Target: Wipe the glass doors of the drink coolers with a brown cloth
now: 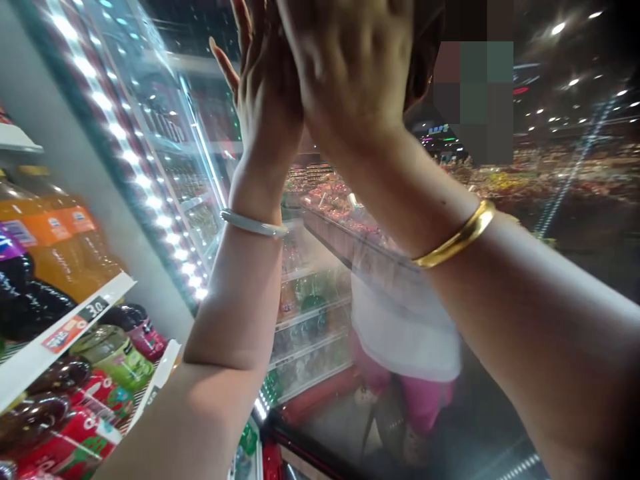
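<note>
Both of my hands are raised at the top of the view, side by side with their wrists close together. My left hand [270, 93], above a white bangle [254, 223], has fingers stretched apart, and nothing shows in it. The back of my right hand [355, 73] faces me, above a gold bangle [457, 237]; its fingers run out of view. Behind them is a reflective glass door [325, 267]; whether my palms touch it cannot be seen.
At left, open cooler shelves [113, 287] hold orange soda bottles [55, 227], dark bottles and a green-labelled bottle [115, 357]. A bright LED strip [133, 157] runs beside them. The glass shows a blurred reflection of a person in white and pink [405, 327].
</note>
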Demonstrator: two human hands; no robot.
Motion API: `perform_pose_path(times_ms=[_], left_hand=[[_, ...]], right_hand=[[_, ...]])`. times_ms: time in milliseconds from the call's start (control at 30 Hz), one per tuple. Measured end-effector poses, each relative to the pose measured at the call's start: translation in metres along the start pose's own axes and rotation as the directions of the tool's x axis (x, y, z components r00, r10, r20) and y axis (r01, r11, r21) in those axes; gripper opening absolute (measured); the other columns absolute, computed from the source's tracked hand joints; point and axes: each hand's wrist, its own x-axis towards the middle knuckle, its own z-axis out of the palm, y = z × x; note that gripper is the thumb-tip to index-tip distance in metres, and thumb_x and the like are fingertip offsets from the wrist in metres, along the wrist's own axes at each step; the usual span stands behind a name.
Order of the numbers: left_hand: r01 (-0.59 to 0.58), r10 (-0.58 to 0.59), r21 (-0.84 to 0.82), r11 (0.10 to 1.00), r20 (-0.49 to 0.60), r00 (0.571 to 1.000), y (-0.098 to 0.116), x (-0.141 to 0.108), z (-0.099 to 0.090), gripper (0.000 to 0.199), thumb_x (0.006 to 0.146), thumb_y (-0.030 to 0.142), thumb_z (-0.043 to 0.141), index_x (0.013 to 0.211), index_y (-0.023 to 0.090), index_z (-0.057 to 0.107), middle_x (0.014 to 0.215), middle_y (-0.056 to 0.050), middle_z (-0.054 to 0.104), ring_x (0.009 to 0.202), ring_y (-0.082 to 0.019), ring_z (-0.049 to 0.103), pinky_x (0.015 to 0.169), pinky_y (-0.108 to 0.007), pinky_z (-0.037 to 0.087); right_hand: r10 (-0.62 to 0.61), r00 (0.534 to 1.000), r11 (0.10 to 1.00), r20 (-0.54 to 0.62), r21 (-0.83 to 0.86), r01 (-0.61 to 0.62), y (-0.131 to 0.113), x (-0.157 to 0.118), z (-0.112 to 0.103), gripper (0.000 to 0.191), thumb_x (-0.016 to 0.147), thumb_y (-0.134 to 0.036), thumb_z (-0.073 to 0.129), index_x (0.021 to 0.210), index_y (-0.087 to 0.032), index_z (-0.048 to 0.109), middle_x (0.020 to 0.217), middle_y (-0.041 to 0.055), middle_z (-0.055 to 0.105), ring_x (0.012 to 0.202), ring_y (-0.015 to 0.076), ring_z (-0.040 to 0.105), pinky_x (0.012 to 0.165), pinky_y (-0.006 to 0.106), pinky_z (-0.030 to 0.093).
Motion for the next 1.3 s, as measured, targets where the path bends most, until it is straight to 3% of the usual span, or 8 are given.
perform_pose_path(times_ms=[167,267,367,467,667,900,1100,1300], left_hand=[[-0.036,0.034,-0.085,0.996,-0.031,0.999,-0.027,-0.031,-0.004,0.050,0.112,0.027,0.035,0.161,0.025,0.025,0.173,0.014,0.015,0.159,-0.004,-0.011,0.119,-0.034,-0.034],[-0.075,0.078,-0.143,0.987,0.012,0.997,-0.034,-0.054,-0.013,0.054,0.111,0.036,0.036,0.162,0.035,0.019,0.172,0.019,0.005,0.160,-0.007,-0.008,0.116,-0.036,-0.039],[-0.067,0.074,-0.219,0.974,0.023,0.997,-0.032,-0.074,-0.020,0.054,0.110,0.045,0.033,0.162,0.042,0.020,0.171,0.020,0.007,0.161,-0.011,-0.003,0.125,-0.039,-0.031],[-0.062,0.066,-0.260,0.964,0.008,0.998,-0.032,-0.088,-0.020,0.053,0.108,0.050,0.033,0.160,0.044,0.027,0.171,0.016,0.014,0.161,-0.013,0.004,0.132,-0.039,-0.019],[-0.113,0.119,-0.223,0.968,0.015,0.993,-0.047,-0.103,-0.027,0.055,0.106,0.056,0.031,0.158,0.038,0.036,0.171,0.005,0.025,0.161,-0.019,0.011,0.132,-0.044,-0.013],[-0.071,0.078,-0.200,0.977,0.026,0.997,-0.062,-0.116,-0.028,0.054,0.108,0.048,0.022,0.161,0.038,0.028,0.171,0.004,0.026,0.160,-0.016,0.016,0.133,-0.042,-0.009],[-0.103,0.103,-0.185,0.977,-0.010,0.995,-0.088,-0.116,-0.035,0.053,0.108,0.048,0.026,0.159,0.034,0.034,0.168,0.001,0.033,0.158,-0.019,0.025,0.134,-0.047,-0.002],[-0.053,0.063,-0.217,0.975,0.037,0.997,-0.103,-0.128,-0.043,0.053,0.108,0.042,0.030,0.160,0.034,0.031,0.168,-0.003,0.032,0.158,-0.020,0.024,0.132,-0.053,-0.002]], right_hand=[[-0.089,0.975,0.996,0.205,0.005,0.089,-0.004,0.003,-0.010,0.056,0.110,-0.031,0.007,0.159,-0.026,0.031,0.157,0.0042,0.047,0.148,0.0305,0.041,0.116,0.057,0.034],[-0.016,0.994,0.999,0.104,-0.027,0.019,0.000,-0.010,-0.017,0.053,0.111,-0.038,0.012,0.157,-0.030,0.037,0.158,0.0044,0.047,0.147,0.0305,0.044,0.122,0.061,0.025],[0.089,0.992,0.991,-0.087,-0.090,-0.097,-0.019,-0.054,-0.014,0.053,0.110,-0.033,0.018,0.157,-0.025,0.039,0.161,0.0097,0.045,0.148,0.0355,0.042,0.121,0.063,0.032],[0.028,0.999,0.999,-0.041,-0.036,-0.029,-0.045,-0.086,0.000,0.049,0.106,-0.027,0.032,0.152,-0.030,0.048,0.159,0.0071,0.048,0.146,0.0355,0.045,0.119,0.066,0.036],[-0.023,0.999,1.000,-0.040,-0.021,0.022,-0.042,-0.065,0.003,0.048,0.105,-0.029,0.035,0.150,-0.033,0.049,0.159,0.0035,0.049,0.148,0.0327,0.042,0.127,0.061,0.024],[-0.053,0.998,0.998,-0.028,0.036,0.054,-0.070,-0.096,0.020,0.047,0.104,-0.026,0.039,0.148,-0.024,0.053,0.152,0.0078,0.056,0.143,0.0316,0.047,0.126,0.055,0.030],[-0.123,0.992,0.984,-0.033,0.128,0.126,-0.069,-0.044,0.029,0.050,0.104,-0.023,0.032,0.152,-0.025,0.047,0.154,0.0094,0.051,0.148,0.0309,0.040,0.126,0.061,0.027],[-0.049,0.998,0.988,-0.033,0.144,0.054,-0.090,-0.092,0.034,0.054,0.101,-0.018,0.041,0.155,-0.023,0.045,0.150,0.0147,0.055,0.144,0.0348,0.044,0.123,0.064,0.033]])
